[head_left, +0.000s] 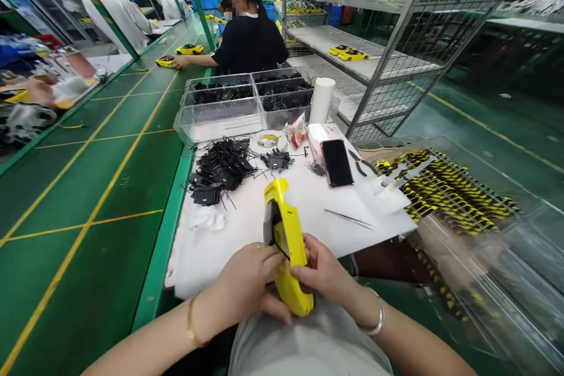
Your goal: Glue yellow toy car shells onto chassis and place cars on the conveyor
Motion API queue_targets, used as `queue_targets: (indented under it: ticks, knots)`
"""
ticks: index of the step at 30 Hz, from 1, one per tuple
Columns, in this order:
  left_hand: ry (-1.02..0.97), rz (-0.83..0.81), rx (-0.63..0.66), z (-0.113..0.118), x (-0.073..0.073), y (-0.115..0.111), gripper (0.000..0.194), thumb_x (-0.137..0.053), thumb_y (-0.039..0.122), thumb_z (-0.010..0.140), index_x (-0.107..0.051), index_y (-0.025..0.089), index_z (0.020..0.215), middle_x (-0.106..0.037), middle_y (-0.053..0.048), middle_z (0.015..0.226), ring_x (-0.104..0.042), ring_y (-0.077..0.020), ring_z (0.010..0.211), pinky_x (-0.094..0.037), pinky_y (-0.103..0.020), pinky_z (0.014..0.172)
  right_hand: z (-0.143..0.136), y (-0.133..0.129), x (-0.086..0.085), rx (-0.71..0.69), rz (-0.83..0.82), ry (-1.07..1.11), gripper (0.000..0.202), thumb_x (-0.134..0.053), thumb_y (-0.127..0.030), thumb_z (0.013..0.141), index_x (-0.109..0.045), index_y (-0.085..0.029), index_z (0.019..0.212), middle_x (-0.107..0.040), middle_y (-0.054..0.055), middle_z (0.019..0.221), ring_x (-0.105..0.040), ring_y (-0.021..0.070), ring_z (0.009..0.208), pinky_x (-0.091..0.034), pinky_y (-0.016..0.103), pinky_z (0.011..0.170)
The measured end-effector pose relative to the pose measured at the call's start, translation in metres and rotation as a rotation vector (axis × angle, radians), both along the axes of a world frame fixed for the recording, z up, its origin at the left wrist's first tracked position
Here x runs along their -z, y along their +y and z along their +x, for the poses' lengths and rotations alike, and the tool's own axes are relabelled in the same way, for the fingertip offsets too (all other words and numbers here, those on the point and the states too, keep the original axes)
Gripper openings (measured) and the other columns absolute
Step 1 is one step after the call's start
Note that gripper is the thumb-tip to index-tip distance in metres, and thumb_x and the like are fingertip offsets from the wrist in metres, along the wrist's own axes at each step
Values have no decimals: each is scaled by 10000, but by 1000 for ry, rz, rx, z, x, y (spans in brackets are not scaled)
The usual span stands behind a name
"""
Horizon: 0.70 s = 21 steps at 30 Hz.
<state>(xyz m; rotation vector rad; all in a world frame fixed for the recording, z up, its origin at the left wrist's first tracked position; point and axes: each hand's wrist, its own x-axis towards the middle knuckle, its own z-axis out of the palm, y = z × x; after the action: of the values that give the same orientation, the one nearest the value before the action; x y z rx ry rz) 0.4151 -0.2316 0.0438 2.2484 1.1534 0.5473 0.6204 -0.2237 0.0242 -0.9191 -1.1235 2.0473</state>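
A yellow toy car is tilted up on its end above the front edge of the table, close to my body. My right hand grips its side, thumb in front and fingers curled behind. My left hand is closed at the other side, its fingertips at the dark cabin opening and partly hidden by the car. A thin black strip shows at those fingertips. On the table beyond lies a heap of black plastic parts, with a smaller pile of black parts beside it.
Tweezers, a phone, pliers and a tape roll lie on the white-covered table. Behind stand a clear divided bin and a white cylinder. A green conveyor runs left; a co-worker touches a car there.
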Motion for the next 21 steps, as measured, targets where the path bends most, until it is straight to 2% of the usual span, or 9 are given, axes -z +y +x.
queue_targets:
  ticks: [2,5,7,9,11,13,15,16,21]
  knots:
    - [-58,-23,-79,-17,-9,21,500,-697,708,672,-681,227,807,-668,-59,737,-614,-227,677,-481,-336,646,1,0,5,-18,23,-12,481,-753,-429,752,-507,-219,1110,-632,-11,880,-592,135,742,-474,251,664]
    - [-159,110,-480,-30,-17,75,349,-655,556,794,-665,220,891,-674,-71,927,-609,-248,933,-470,-344,839,1,1,4,-36,92,-41,492,-697,-463,797,-513,-229,1188,-652,19,973,-614,166,827,-495,295,744]
    - [-289,-11,-515,-24,-8,113,368,-657,537,772,-651,197,913,-659,-64,960,-585,-240,969,-454,-337,866,5,1,-2,-87,180,-132,445,-644,-464,847,-539,-232,1212,-653,17,932,-605,166,783,-495,295,709]
    - [-434,-293,-450,-11,9,139,394,-603,565,788,-623,172,814,-627,-38,813,-574,-196,790,-457,-303,733,20,4,-9,-26,377,-339,377,-619,-436,876,-591,-230,1190,-646,12,831,-584,166,713,-492,307,687]
    - [-514,-450,-399,2,27,151,426,-547,588,810,-554,173,717,-555,-3,671,-507,-150,623,-411,-270,594,48,13,-17,343,648,-589,293,-634,-394,871,-634,-222,1109,-637,33,824,-588,190,748,-497,347,754]
    - [-561,-466,-390,7,40,151,430,-521,591,822,-486,185,686,-492,23,612,-445,-124,554,-362,-252,534,87,35,-24,965,864,-704,259,-656,-366,846,-621,-212,1052,-625,75,970,-596,230,923,-475,408,898]
    - [-612,-456,-386,6,47,148,423,-507,586,833,-453,191,691,-461,35,608,-420,-115,548,-344,-248,532,127,67,-26,1446,968,-587,335,-677,-372,810,-585,-204,1085,-595,69,1064,-580,230,1030,-429,449,997]
    - [-632,-445,-382,4,48,146,425,-497,585,839,-446,192,689,-455,35,611,-415,-115,553,-340,-250,538,144,85,-24,1511,954,-474,384,-712,-368,765,-580,-213,1090,-592,51,1083,-576,213,1052,-412,441,1026]
    - [-662,-360,-378,0,42,144,463,-503,601,809,-407,196,605,-404,32,582,-373,-118,565,-301,-264,552,169,144,0,1186,557,-278,319,-737,-454,695,-629,-188,835,-627,26,865,-603,190,856,-474,427,910]
